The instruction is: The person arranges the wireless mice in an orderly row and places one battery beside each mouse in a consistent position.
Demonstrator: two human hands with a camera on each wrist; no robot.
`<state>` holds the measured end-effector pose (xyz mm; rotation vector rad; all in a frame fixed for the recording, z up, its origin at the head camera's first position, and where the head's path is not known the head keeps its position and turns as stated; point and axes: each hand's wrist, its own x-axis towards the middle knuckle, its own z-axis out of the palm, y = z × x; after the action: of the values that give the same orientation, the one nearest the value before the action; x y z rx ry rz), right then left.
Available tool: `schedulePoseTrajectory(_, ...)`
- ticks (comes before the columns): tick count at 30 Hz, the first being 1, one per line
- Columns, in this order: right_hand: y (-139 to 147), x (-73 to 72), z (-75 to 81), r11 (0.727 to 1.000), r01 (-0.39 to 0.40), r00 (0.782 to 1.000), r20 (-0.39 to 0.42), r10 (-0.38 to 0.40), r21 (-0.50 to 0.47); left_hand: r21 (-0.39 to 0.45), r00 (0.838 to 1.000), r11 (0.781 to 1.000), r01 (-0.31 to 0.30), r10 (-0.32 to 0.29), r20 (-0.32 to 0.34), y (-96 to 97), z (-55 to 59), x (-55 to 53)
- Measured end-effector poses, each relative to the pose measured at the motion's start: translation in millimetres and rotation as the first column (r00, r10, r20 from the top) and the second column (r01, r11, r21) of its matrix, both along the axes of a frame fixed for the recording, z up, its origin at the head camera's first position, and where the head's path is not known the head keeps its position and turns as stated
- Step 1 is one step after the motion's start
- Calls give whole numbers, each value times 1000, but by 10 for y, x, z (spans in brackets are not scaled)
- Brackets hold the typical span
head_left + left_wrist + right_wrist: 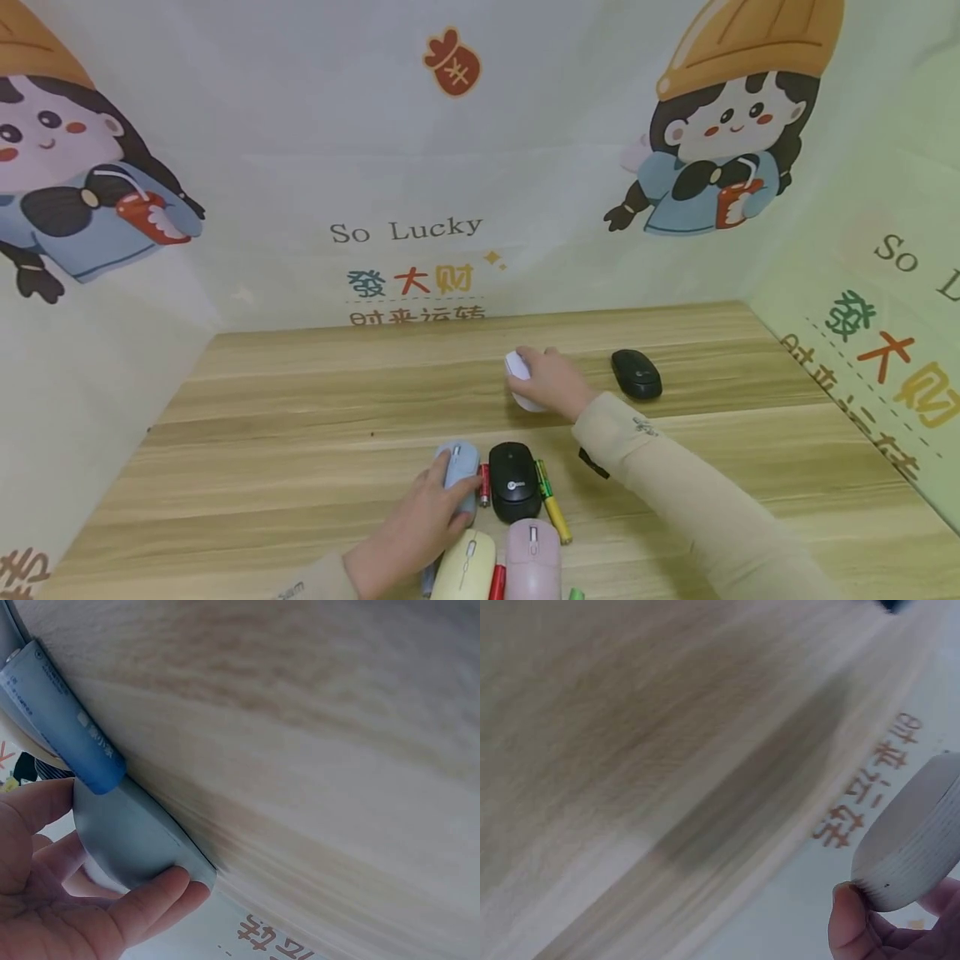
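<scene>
My left hand (408, 525) grips a light blue computer mouse (463, 462) on the table; in the left wrist view its fingers and thumb lie along the sides of that mouse (142, 832). Beside it stands a black mouse (514, 479), with a red battery (484, 485) between the two. Farther back, my right hand (555, 382) holds a white mouse (515, 364) by its sides. In the right wrist view the white mouse (907, 832) appears raised off the wood, with a thumb at its edge. A blue battery (67, 720) lies near the light blue mouse.
A yellow mouse (467, 567) and a pink mouse (534, 562) sit at the front, a red battery (497, 583) between them. Green and yellow batteries (557, 518) line the black mouse's right. Another black mouse (636, 373) lies back right. A dark object (592, 463) is partly under the right sleeve.
</scene>
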<state>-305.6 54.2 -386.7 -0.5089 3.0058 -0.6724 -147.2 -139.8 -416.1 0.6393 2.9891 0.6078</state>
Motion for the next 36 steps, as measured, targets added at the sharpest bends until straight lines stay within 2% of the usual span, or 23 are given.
schedulePoseTrajectory(10, -119, -215, -215, 992, 120, 992, 39, -122, 36, -5, 1000, 1000, 15, -15, -10, 5, -1, 1)
schedulePoseTrajectory(18, -303, -268, -177, 980, 74, 997, -26, -70, 185, 3, 1000, 1000, 18, -18, -17, -6, 2, 10)
schedulePoseTrajectory(22, -378, -288, -158, 975, 92, 996, -11, -92, 204, -7, 1000, 1000, 14, -14, -24, -9, 7, 8)
schedulePoseTrajectory(29, -428, -300, -222, 963, 103, 995, -12, -103, 247, -18, 1000, 1000, 11, -11, -26, -7, 16, 11)
schedulePoseTrajectory(36, -458, -283, -269, 968, 124, 992, -2, -126, 216, -22, 1000, 1000, 8, -8, 6, -12, 39, 14)
